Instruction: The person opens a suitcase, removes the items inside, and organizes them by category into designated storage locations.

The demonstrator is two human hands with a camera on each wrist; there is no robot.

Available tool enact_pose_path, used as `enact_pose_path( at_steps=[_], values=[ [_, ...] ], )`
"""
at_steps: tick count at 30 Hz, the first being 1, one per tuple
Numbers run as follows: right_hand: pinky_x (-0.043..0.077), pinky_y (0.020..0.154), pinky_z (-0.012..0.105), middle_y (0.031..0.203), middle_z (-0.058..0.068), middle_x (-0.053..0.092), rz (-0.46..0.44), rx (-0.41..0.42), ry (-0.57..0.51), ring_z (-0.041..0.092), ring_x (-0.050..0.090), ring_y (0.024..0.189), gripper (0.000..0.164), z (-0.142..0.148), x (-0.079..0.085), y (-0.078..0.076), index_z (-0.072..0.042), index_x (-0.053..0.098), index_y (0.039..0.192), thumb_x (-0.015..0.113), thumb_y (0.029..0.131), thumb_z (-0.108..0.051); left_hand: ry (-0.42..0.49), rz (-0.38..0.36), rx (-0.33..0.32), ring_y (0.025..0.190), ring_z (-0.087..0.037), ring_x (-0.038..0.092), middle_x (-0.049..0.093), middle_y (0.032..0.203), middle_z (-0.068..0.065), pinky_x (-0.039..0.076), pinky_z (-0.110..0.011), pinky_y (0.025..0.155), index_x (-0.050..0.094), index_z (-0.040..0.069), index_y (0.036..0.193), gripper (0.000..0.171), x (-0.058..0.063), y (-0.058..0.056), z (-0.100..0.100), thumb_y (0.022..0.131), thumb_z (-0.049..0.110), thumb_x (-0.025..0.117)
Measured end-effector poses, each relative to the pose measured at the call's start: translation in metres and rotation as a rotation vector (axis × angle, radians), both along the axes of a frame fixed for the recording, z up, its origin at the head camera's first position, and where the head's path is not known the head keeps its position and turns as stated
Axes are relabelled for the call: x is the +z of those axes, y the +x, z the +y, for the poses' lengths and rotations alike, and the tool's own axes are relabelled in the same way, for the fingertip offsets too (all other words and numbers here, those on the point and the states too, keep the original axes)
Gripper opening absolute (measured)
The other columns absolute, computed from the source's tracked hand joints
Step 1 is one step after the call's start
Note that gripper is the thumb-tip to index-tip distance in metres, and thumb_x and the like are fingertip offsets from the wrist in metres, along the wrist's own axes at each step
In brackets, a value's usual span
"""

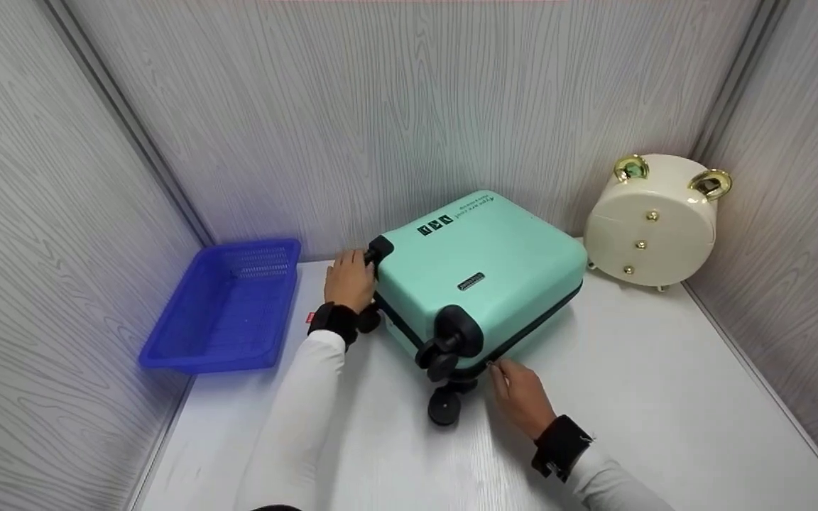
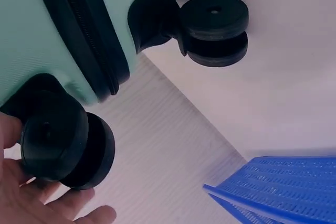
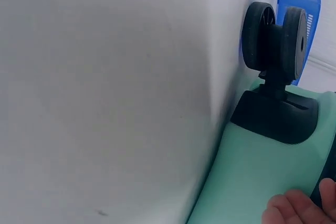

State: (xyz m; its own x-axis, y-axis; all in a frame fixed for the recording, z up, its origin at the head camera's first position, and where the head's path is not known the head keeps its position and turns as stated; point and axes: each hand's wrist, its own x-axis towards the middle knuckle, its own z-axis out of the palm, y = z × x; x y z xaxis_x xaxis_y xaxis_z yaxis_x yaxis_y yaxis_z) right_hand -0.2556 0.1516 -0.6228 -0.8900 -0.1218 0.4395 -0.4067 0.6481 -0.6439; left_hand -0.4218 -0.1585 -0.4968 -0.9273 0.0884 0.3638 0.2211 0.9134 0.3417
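The suitcase (image 1: 522,248) lies flat on the table (image 1: 664,383), in the middle of the head view, with twelve o'clock towards the back wall (image 1: 451,92). At its ten o'clock corner the left grip (image 1: 348,280) is curled round the upper wheel (image 2: 55,142), thumb on one side and fingers on the other. At six o'clock the right grip (image 1: 522,397) has thumb and fingertips together, apparently pinched on the zip pull (image 1: 490,364), which is mostly hidden.

The zip (image 1: 537,326) could jam at the rounded corner if the pull is dragged at an angle. The wheel looks made to swivel, so holding it may steady the suitcase poorly; a hard tug could twist the whole body round.

On the lid, the lettering in the black squares (image 1: 435,225) and the script (image 1: 471,206) beside them are too small to read surely; so is the badge (image 1: 471,281). No brand can be made out.

Farther out, the basket (image 1: 219,362) stands at nine o'clock, and the cream case (image 1: 615,248) between two and three.
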Motion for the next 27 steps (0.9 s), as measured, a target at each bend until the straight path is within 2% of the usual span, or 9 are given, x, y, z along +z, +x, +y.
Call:
enact_pose_path(
  at_steps=[2, 7, 14, 19, 22, 24, 27],
  values=[
    [0.040, 0.069, 0.026, 0.073, -0.007, 0.049, -0.003, 0.000, -0.007, 0.004, 0.042, 0.069, 0.030, 0.002, 0.001, -0.002, -0.014, 0.055, 0.082, 0.061, 0.111, -0.007, 0.018, 0.015, -0.003, 0.133, -0.048, 0.059, 0.063, 0.140, -0.030, 0.048, -0.060, 0.114, 0.059, -0.009, 0.142, 0.042, 0.001, -0.001, 0.000, 0.114, 0.021, 0.055],
    [0.039, 0.066, 0.025, 0.072, -0.008, 0.050, -0.012, -0.004, -0.009, 0.005, 0.042, 0.066, 0.025, 0.007, 0.004, -0.005, -0.011, 0.061, 0.085, 0.063, 0.110, -0.009, 0.019, -0.033, 0.027, 0.124, -0.049, 0.063, 0.064, 0.137, -0.027, 0.053, -0.057, 0.107, 0.060, -0.008, 0.139, 0.045, 0.003, 0.000, -0.003, 0.114, 0.028, 0.056],
    [0.041, 0.063, 0.024, 0.074, -0.001, 0.061, 0.035, -0.049, 0.003, 0.003, 0.046, 0.066, 0.022, 0.018, 0.008, -0.005, -0.012, 0.067, 0.089, 0.063, 0.109, -0.006, -0.010, -0.061, 0.048, 0.108, -0.045, 0.072, 0.071, 0.117, -0.027, 0.060, -0.057, 0.093, 0.068, -0.011, 0.123, 0.048, 0.005, 0.019, -0.012, 0.111, 0.035, 0.057],
    [0.044, 0.063, 0.027, 0.078, 0.008, 0.069, 0.023, -0.099, 0.013, 0.007, 0.051, 0.065, 0.016, 0.030, 0.012, -0.012, -0.004, 0.073, 0.098, 0.062, 0.109, -0.005, 0.017, -0.069, 0.055, 0.104, -0.045, 0.073, 0.071, 0.116, -0.028, 0.059, -0.057, 0.093, 0.065, -0.011, 0.126, 0.051, 0.005, 0.032, -0.014, 0.105, 0.035, 0.061],
    [0.045, 0.064, 0.030, 0.079, 0.010, 0.070, 0.019, -0.146, 0.022, 0.011, 0.053, 0.066, 0.015, 0.038, 0.014, -0.017, 0.000, 0.074, 0.101, 0.062, 0.109, -0.004, 0.065, -0.105, 0.062, 0.103, -0.044, 0.073, 0.072, 0.114, -0.028, 0.058, -0.056, 0.093, 0.064, -0.011, 0.125, 0.051, 0.007, 0.039, -0.010, 0.104, 0.035, 0.059],
    [0.046, 0.064, 0.033, 0.078, 0.010, 0.070, 0.019, -0.177, 0.029, 0.014, 0.055, 0.065, 0.015, 0.044, 0.015, -0.020, 0.001, 0.075, 0.102, 0.063, 0.109, -0.004, 0.097, -0.140, 0.064, 0.099, -0.044, 0.074, 0.074, 0.109, -0.028, 0.059, -0.056, 0.091, 0.068, -0.009, 0.116, 0.047, 0.009, 0.044, -0.005, 0.104, 0.034, 0.056],
    [0.048, 0.066, 0.037, 0.079, 0.012, 0.071, 0.014, -0.203, 0.034, 0.018, 0.059, 0.066, 0.015, 0.051, 0.016, -0.025, 0.002, 0.075, 0.103, 0.062, 0.109, -0.004, 0.099, -0.191, 0.078, 0.089, -0.042, 0.075, 0.077, 0.097, -0.025, 0.059, -0.056, 0.084, 0.073, -0.003, 0.093, 0.042, 0.013, 0.052, 0.003, 0.104, 0.033, 0.054]
  ],
)
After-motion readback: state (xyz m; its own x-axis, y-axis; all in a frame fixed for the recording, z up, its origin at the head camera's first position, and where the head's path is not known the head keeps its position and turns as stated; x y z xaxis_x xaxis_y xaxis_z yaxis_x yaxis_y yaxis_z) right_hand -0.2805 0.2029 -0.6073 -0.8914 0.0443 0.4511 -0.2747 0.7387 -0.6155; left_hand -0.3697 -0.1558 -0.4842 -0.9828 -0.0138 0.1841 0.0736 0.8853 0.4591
